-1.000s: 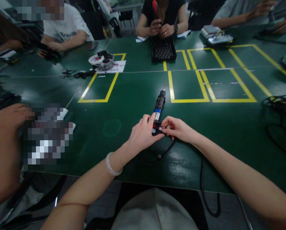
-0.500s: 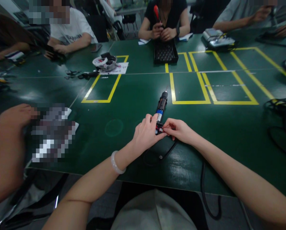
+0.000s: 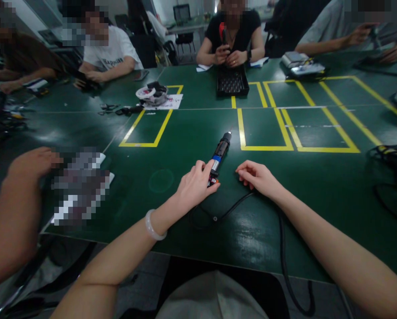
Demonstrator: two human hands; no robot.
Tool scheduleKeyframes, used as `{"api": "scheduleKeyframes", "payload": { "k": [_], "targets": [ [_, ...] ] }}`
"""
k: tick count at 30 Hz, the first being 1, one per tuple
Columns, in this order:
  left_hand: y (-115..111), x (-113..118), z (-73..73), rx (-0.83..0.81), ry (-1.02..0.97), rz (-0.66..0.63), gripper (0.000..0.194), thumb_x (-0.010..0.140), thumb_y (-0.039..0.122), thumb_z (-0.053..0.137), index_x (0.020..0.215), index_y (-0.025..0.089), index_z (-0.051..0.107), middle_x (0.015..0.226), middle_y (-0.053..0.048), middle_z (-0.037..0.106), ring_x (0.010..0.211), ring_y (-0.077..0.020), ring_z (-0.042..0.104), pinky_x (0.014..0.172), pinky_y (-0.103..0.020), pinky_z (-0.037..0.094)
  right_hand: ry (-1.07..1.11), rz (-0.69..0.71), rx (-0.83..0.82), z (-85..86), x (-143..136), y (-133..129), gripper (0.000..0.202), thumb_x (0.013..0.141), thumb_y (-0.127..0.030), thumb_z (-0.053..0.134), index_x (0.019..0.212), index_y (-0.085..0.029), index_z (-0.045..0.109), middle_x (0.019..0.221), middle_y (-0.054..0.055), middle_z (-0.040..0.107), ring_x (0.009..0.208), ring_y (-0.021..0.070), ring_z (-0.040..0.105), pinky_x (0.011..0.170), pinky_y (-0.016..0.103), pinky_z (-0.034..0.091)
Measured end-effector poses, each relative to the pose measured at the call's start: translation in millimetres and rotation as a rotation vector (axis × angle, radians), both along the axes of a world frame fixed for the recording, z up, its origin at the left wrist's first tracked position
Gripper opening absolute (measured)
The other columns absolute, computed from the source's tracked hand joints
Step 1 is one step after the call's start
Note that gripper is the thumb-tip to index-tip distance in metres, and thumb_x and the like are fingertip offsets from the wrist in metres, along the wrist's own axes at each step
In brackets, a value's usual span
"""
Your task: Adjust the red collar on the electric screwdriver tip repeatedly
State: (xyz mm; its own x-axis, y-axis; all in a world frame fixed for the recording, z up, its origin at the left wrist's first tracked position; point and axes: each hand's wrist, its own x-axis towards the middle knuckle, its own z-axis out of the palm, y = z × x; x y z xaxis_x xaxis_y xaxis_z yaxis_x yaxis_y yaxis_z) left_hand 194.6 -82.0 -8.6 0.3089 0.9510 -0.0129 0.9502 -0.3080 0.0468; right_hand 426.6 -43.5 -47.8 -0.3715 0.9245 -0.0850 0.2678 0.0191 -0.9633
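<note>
A slim electric screwdriver (image 3: 221,149) lies slanted on the green table, its black tip pointing away from me. It has a blue band and a silver motor section, and small red and white parts show at its near end. My left hand (image 3: 198,179) is closed around that near end, thumb along the right side. To the right, apart from it, my right hand (image 3: 256,176) is held with fingers curled together; anything between the fingertips is hidden or too small to make out. A black cable (image 3: 234,206) runs under my right hand and loops below my left.
Across the table a person holds a red-handled tool (image 3: 222,33) behind a black tray (image 3: 232,82). Yellow tape (image 3: 268,148) marks rectangles. A white roll (image 3: 148,93) sits on paper at left. A neighbour's arm (image 3: 21,208) is close by. Cables (image 3: 394,159) lie at right.
My right hand has come away from the screwdriver's near end and moved to the right. My left hand and the screwdriver have shifted slightly left, and the screwdriver slants more.
</note>
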Motion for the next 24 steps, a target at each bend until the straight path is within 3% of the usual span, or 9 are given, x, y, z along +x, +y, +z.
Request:
{"api": "scheduleKeyframes", "payload": {
  "k": [6,16,21,24],
  "targets": [
    [19,-49,2.0,-0.031,0.029,0.100,0.069,0.093,0.052,0.053,0.152,0.024,0.031,0.127,-0.014,0.047,0.104,-0.0282,0.062,0.076,-0.036,0.054,0.048,-0.046,-0.034,1.4,3,4,0.022,0.085,-0.038,0.062,0.092,-0.017,0.061,0.069,0.000,0.060,0.052,0.0102,0.053,0.038,0.019,0.039],
    [72,-169,-10.8,-0.036,0.050,0.364,0.071,0.094,0.058,0.044,0.155,0.023,0.029,0.134,-0.018,0.044,0.117,-0.0375,0.057,0.093,-0.047,0.049,0.013,-0.018,-0.033,3.6,2,3,0.021,0.085,-0.037,0.061,0.090,-0.016,0.061,0.070,0.001,0.061,0.054,0.0105,0.054,0.039,0.019,0.040],
    [103,-226,-20.5,0.006,0.075,0.443,0.068,0.092,0.051,0.047,0.149,0.015,0.036,0.133,-0.022,0.044,0.122,-0.0360,0.052,0.102,-0.043,0.043,0.025,-0.001,-0.028,-0.3,3,4,0.023,0.086,-0.040,0.061,0.089,-0.017,0.062,0.070,0.001,0.061,0.055,0.0106,0.054,0.040,0.019,0.040],
    [115,-248,-23.6,0.013,0.087,0.521,0.065,0.092,0.048,0.045,0.146,0.011,0.037,0.137,-0.024,0.042,0.123,-0.0363,0.051,0.103,-0.044,0.041,0.018,0.011,-0.032,-0.7,3,4,0.023,0.086,-0.040,0.062,0.090,-0.017,0.062,0.070,0.001,0.061,0.055,0.0108,0.054,0.041,0.019,0.040]
  ]
}}
